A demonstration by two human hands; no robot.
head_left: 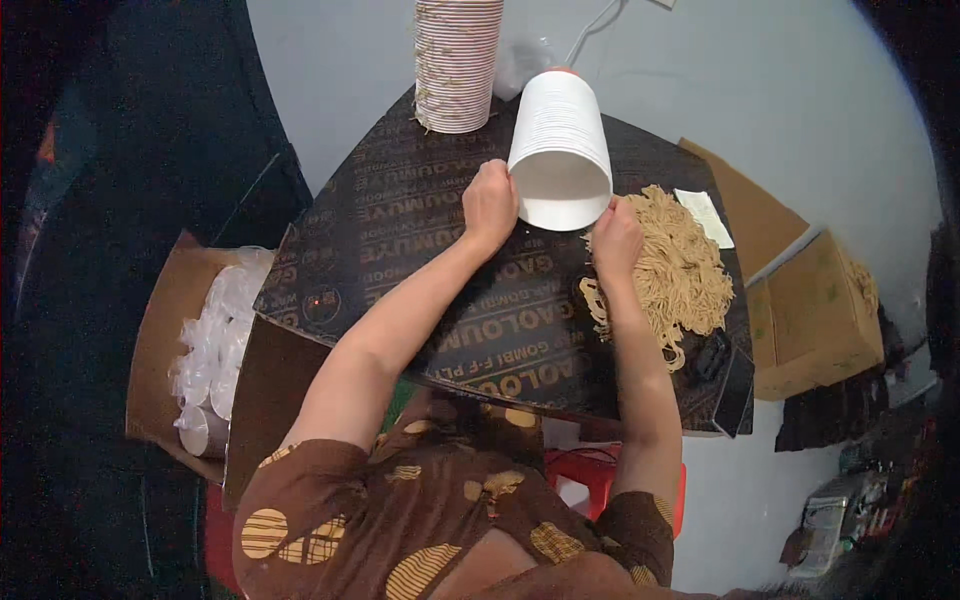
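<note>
A nested stack of white paper buckets (pixel 560 110) lies tilted on the dark table, its open mouth toward me. My left hand (pixel 491 207) is closed on the left edge of the front bucket's rim. On the opposite edge, my right hand (pixel 617 240) grips the rim with bent fingers; whether it also pinches a cord is hidden. Right beside that hand spreads a pile of tan looped cords (pixel 680 265), with a few loose loops at its near side. A taller stack of buckets (pixel 457 70) stands upright farther back, bits of cord poking out along its left side.
The dark printed tabletop (pixel 440 330) has a curved edge. A white paper slip (pixel 705 218) lies by the cords, and a black object (pixel 712 357) sits near the right edge. Cardboard boxes stand at right (pixel 815 320) and left (pixel 165 340), the left one holding plastic-wrapped buckets (pixel 215 350).
</note>
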